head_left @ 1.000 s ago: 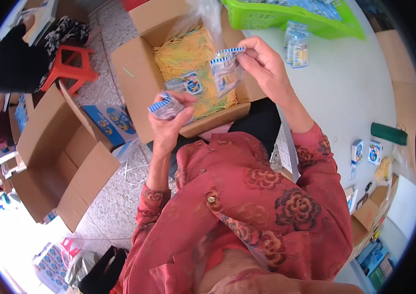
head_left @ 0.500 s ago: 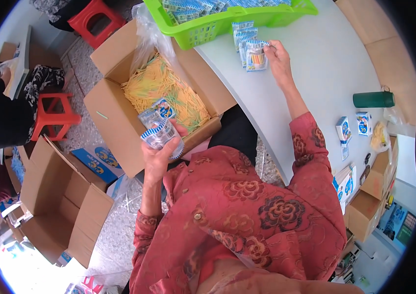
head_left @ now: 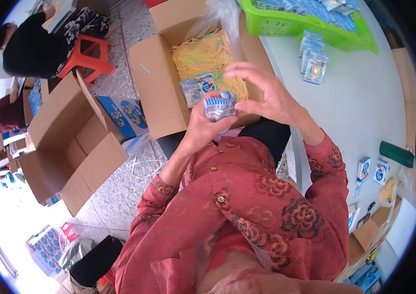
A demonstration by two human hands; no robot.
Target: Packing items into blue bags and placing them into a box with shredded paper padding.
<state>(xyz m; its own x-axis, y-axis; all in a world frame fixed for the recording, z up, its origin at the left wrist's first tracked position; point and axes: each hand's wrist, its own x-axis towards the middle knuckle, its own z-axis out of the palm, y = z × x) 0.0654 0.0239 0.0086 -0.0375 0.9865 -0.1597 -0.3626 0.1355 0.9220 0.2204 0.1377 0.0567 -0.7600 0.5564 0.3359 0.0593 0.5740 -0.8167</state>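
Head view, first question: what are the two hands doing?

— Both are coming together in front of the chest. Left hand [head_left: 203,128] is gripping a small stack of blue-and-white packets [head_left: 219,106], fingers wrapped round it from below. Right hand [head_left: 266,95] is arching over the same stack, fingers spread and curled, fingertips [head_left: 239,106] just touching or almost touching its right edge; I cannot tell whether it is actually pinching anything.

— And what is lying beyond the hands?

— Straight past them an open cardboard box [head_left: 156,88] is sitting on the floor, holding a heap of yellow sticks [head_left: 208,56] in a clear plastic liner, with one more blue-and-white packet [head_left: 195,89] resting on the heap, just beyond the left hand.

— To the right of the right hand?

— A white table [head_left: 365,112] is stretching away. Further out on it a green basket [head_left: 311,29] is holding many blue packets, and just in front of the basket a few clear packets [head_left: 314,61] are lying on the tabletop. Nearer the person, well right of the hands, a dark green cylinder [head_left: 396,154] and two small blue-and-white cartons [head_left: 372,170] are sitting.

— And to the left?

— An empty open carton [head_left: 65,147] is standing on the floor, with a red stool [head_left: 90,54] and another person seated further off.
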